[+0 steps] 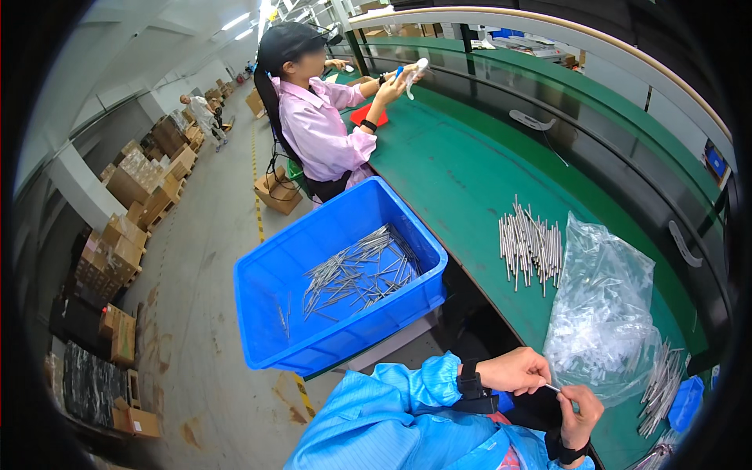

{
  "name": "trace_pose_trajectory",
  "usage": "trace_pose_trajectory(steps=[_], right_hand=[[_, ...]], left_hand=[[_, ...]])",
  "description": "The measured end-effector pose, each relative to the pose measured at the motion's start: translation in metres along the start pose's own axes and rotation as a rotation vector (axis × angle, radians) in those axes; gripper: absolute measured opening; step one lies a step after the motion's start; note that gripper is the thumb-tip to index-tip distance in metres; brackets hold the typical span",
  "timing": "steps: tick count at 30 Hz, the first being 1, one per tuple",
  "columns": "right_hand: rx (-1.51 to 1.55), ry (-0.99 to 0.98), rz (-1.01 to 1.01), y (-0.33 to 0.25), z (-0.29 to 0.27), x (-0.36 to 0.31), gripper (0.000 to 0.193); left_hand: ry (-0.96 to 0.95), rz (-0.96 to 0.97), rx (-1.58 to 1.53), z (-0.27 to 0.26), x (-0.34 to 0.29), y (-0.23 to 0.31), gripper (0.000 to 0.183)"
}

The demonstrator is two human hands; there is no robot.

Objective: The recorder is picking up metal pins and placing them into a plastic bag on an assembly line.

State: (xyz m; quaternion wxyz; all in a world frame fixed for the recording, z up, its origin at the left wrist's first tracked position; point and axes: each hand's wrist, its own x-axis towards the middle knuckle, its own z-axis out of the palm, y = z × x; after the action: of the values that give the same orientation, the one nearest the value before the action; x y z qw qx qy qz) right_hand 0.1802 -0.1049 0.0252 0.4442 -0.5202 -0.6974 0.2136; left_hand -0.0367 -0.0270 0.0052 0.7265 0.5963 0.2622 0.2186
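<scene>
My left hand (513, 370) pinches one end of a short, thin metal rod (553, 388) at the table's near edge. At its other end, the fingers of my right hand (580, 413) are closed on the same rod. Just beyond my hands lies a clear plastic bag (601, 313) filled with small translucent pieces, too small to make out. A heap of metal rods (530, 244) rests on the green table (462, 168) past the bag. More rods (664, 384) lie to the right of the bag.
A large blue bin (258, 313) with loose metal rods (364, 270) inside stands left of the table. Beside the rods at right is a small blue tray (686, 403). Farther along the table, a person in a pink shirt (321, 129) holds a white object (415, 74). Stacked cartons (117, 258) line the left.
</scene>
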Motion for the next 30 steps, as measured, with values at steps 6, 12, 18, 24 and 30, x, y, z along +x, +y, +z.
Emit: trace_pose_trajectory(steps=[6, 12, 18, 24, 30], right_hand=[[-0.058, 0.066, -0.142, -0.008, -0.004, -0.004, 0.013], [0.063, 0.08, -0.085, -0.005, 0.017, 0.01, 0.012], [-0.181, 0.069, -0.333, 0.008, 0.016, 0.018, 0.022], [-0.401, -0.111, -0.074, 0.038, -0.012, 0.036, 0.014], [-0.523, -0.328, -0.099, 0.057, -0.018, 0.05, 0.014]], left_hand=[[-0.122, -0.135, -0.215, -0.005, 0.002, 0.002, 0.017], [0.161, -0.091, -0.602, -0.005, -0.006, -0.005, 0.023], [0.325, -0.018, -0.59, 0.001, -0.003, -0.01, 0.019], [0.382, 0.037, -0.629, -0.013, -0.002, -0.014, 0.017], [0.38, 0.027, -0.647, -0.015, -0.002, -0.012, 0.016]])
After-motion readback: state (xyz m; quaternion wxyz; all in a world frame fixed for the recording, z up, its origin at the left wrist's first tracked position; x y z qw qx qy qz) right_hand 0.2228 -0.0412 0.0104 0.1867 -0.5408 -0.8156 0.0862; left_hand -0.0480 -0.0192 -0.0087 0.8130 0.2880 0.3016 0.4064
